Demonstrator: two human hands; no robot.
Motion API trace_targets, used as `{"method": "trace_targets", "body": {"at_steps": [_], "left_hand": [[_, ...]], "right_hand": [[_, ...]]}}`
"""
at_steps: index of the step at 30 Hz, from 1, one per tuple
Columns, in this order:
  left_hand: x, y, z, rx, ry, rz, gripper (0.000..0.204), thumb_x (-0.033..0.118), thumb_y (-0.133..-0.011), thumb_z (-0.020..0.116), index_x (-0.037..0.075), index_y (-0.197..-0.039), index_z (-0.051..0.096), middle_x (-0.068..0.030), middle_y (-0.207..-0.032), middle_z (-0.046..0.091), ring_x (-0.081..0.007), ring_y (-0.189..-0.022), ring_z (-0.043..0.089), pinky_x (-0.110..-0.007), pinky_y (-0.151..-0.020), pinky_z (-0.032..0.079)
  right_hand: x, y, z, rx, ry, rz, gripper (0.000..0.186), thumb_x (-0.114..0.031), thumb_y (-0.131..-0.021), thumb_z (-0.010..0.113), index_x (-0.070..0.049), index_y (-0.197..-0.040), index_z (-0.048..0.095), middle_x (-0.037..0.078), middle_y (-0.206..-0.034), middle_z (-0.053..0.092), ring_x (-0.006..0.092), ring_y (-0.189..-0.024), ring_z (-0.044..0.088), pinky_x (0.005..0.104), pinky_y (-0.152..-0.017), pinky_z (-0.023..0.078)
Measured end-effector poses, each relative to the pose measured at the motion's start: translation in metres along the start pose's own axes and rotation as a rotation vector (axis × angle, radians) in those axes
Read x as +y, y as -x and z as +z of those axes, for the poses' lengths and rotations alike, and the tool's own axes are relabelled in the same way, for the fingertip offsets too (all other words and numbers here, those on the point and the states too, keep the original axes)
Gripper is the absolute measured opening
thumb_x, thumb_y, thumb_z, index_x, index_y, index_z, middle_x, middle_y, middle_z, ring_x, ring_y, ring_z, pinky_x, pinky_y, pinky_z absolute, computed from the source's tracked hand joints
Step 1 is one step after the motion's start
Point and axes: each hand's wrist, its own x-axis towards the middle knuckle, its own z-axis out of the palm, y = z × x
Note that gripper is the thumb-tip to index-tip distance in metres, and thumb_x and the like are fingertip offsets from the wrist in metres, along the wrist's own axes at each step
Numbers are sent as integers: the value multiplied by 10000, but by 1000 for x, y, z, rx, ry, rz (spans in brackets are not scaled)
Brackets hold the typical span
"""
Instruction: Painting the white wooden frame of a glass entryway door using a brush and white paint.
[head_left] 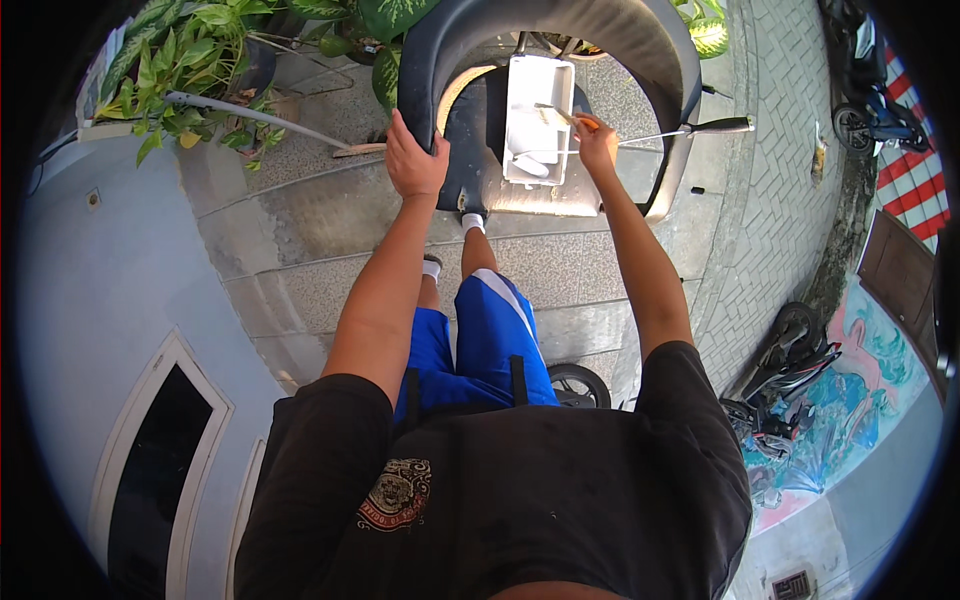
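A black tub-shaped chair (665, 45) with a curved backrest stands in front of me, its surface worn in places. My left hand (415, 160) clasps the left end of its rim, fingers along the outside and thumb on the inner side. On the seat sits a white rectangular tray (513, 110). Above the tray my right hand (598, 147) grips a paintbrush (585, 122) with an orange handle, its tip pointing left. A paint roller (720, 125) lies across the tray, its black handle jutting past the chair's right side; the roller end is washed out by glare.
Potted plants (190, 60) stand at the far left beside a grey pole (260, 118). A pale blue wall (110, 240) runs along the left. Paving (770, 190) stretches to the right, with parked motorbikes (780, 380) near a painted wall (870, 390). A wheel (580, 383) shows behind my legs.
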Motion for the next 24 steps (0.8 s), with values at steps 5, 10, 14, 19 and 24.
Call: {"method": "trace_targets", "body": {"at_steps": [5, 10, 14, 19, 24], "left_hand": [[-6, 4, -1, -63, 107, -53, 827, 261, -760, 722, 28, -1452, 334, -205, -1248, 541, -393, -1113, 565, -469, -944, 469], [-10, 13, 7, 40, 105, -37, 806, 257, -747, 736, 31, -1433, 377, -199, -1205, 578, -386, -1096, 582, -466, -927, 473], [-13, 12, 6, 56, 111, -30, 801, 285, -756, 729, 54, -1443, 387, -187, -1265, 569, -357, -1111, 591, -469, -916, 477], [-12, 10, 4, 88, 112, -12, 805, 294, -756, 730, 59, -1446, 387, -182, -1270, 571, -356, -1120, 589, -466, -917, 478], [-8, 9, 4, 22, 95, -54, 804, 274, -745, 733, 38, -1431, 388, -191, -1247, 576, -377, -1108, 588, -469, -926, 476]], "right_hand": [[0, -19, 18, 101, 13, -31, 163, -126, -901, 684, -38, -1029, 735, 80, -910, 726, 139, -769, 690, 281, -690, 579], [1, 9, 40, 23, 447, -480, 176, -123, -864, 688, -59, -1024, 722, 145, -998, 693, 310, -860, 685, 386, -779, 526], [-2, 42, 40, -123, 514, -559, 154, -98, -874, 656, -46, -1014, 697, 137, -985, 670, 358, -890, 659, 420, -770, 520], [-15, 40, 27, -166, 550, -537, 157, -86, -881, 638, -43, -1022, 693, 132, -1022, 671, 360, -884, 659, 423, -757, 522], [-15, 22, 30, -55, 479, -568, 189, -72, -877, 636, -47, -1054, 698, 133, -1024, 677, 355, -891, 666, 412, -765, 528]]}}
